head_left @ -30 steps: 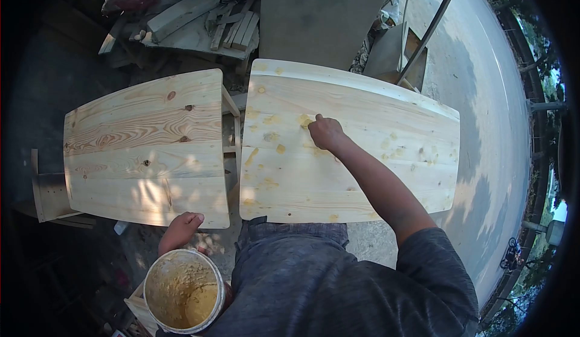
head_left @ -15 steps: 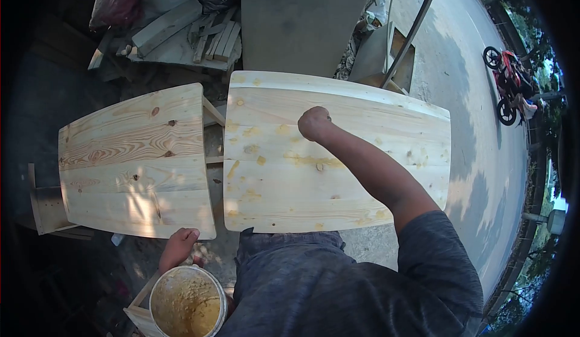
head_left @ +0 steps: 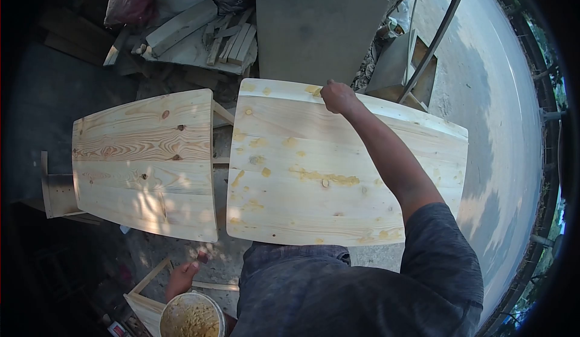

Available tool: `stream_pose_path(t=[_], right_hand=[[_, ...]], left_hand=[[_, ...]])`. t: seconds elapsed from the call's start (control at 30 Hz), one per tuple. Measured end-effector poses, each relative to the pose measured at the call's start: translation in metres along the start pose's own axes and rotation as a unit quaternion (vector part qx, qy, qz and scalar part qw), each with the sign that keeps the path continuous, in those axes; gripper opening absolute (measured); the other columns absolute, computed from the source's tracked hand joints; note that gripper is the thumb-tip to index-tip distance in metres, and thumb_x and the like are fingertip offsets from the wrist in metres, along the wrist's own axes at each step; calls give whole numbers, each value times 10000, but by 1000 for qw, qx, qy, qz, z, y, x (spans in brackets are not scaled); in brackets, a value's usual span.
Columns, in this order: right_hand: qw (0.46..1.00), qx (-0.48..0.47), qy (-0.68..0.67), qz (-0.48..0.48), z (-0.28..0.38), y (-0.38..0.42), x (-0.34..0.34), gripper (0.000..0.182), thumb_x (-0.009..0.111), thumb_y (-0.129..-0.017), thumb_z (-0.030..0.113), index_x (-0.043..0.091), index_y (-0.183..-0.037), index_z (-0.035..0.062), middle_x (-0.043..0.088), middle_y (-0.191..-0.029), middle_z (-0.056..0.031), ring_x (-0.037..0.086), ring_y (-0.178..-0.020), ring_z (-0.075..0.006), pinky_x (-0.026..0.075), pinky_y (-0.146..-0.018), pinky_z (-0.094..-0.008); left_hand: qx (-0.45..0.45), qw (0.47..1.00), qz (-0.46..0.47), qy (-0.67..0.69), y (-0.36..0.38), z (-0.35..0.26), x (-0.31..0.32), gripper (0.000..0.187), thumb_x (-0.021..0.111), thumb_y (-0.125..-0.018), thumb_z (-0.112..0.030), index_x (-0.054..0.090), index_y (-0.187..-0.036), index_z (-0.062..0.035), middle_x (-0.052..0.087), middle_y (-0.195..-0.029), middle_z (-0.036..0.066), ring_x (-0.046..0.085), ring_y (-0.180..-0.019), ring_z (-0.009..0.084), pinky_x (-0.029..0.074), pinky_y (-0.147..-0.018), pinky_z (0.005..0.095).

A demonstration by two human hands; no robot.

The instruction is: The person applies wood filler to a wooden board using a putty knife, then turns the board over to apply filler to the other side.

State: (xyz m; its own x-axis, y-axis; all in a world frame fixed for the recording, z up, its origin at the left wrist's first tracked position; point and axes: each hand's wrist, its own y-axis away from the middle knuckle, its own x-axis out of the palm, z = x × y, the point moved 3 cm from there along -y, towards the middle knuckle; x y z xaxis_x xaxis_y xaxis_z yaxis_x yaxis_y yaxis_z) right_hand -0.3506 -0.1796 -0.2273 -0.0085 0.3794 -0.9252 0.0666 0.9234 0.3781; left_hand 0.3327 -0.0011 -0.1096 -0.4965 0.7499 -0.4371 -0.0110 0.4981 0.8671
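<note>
A pale wooden panel with yellowish filler smears lies in front of me. My right hand is closed at its far edge, beside a fresh-looking yellow filler smear; whatever its fingers hold is hidden. Low on the left, my left hand is closed, with a small reddish-brown flat piece sticking out at the thumb. Just below that hand is a white bucket holding lumpy yellowish filler, close against my left arm. How the bucket is supported cannot be seen.
A second wooden panel with dark knots lies to the left, across a narrow gap. Behind are a grey board, wood offcuts and sacks. A dark pole slants up beside the road. A wooden frame stands low left.
My right hand has moved away from me to the panel's far edge, where a yellow smear now shows. My left hand and the bucket are lower, and the view has shifted slightly.
</note>
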Motion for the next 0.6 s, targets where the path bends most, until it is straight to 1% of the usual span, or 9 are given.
stream_pose_path(t=[0.1,0.13,0.23,0.33,0.4,0.43,0.47,0.53,0.6], right_hand=[[996,-36,-59,-55,1,-8,3,199,605,-908,102,753,-1033,56,623,-1228,-221,711,-1011,-392,602,-846,-475],[997,-6,-44,-58,1,-1,8,187,607,-907,101,760,-1011,76,624,-1231,-208,708,-1027,-397,602,-840,-479],[998,32,20,56,0,-5,-9,385,590,-892,9,724,-1220,161,604,-1237,-186,686,-1075,-388,573,-917,-487],[997,-39,-47,-45,-4,-10,5,349,603,-894,24,734,-1193,149,602,-1242,-205,702,-1044,-391,592,-878,-483],[1000,-4,-28,13,-14,-6,21,354,611,-884,22,737,-1190,149,602,-1242,-205,707,-1025,-394,596,-859,-481],[999,10,-18,41,-8,1,14,357,615,-880,20,739,-1189,149,601,-1242,-204,709,-1016,-395,598,-849,-480],[1000,8,-13,20,-8,6,1,189,629,-882,49,747,-1024,7,652,-1178,-227,713,-1031,-406,605,-837,-491],[1000,-17,-24,-3,-2,-7,-5,200,641,-882,55,750,-1043,10,655,-1200,-220,707,-1061,-404,600,-862,-486],[997,-55,-38,-37,3,-10,-11,221,656,-879,63,752,-1069,5,660,-1249,-218,703,-1096,-396,601,-862,-488]], left_hand=[[-4,1000,10,-24,-3,-3,-3,548,558,-1017,-493,702,-1124,25,716,-972,159,646,-928,220,486,-890,387],[-4,999,12,-32,-5,-4,-6,556,558,-1014,-501,703,-1123,24,716,-968,159,645,-924,217,487,-884,387],[24,1000,-16,12,-7,-12,-19,547,569,-1010,-496,706,-1118,22,721,-963,148,647,-918,222,485,-887,385],[6,999,-25,-25,-7,-24,-27,528,573,-1015,-468,707,-1149,25,741,-1005,139,669,-946,228,489,-914,382],[18,1000,-12,11,-17,-7,-32,531,576,-1016,-459,702,-1181,29,752,-1045,142,684,-986,234,490,-941,382],[22,999,-6,31,-18,-6,-34,533,577,-1016,-454,700,-1197,31,757,-1064,144,691,-1007,236,490,-955,382],[11,999,-15,39,-19,-4,-34,536,577,-1015,-455,699,-1208,30,758,-1078,148,694,-1021,238,491,-961,379],[-12,999,-23,41,-13,-14,-38,543,577,-1014,-457,697,-1228,27,761,-1106,156,700,-1050,240,493,-974,374],[-12,1000,-6,3,-17,-11,-38,534,580,-1013,-455,707,-1218,22,763,-1095,153,702,-1039,236,497,-963,369]])
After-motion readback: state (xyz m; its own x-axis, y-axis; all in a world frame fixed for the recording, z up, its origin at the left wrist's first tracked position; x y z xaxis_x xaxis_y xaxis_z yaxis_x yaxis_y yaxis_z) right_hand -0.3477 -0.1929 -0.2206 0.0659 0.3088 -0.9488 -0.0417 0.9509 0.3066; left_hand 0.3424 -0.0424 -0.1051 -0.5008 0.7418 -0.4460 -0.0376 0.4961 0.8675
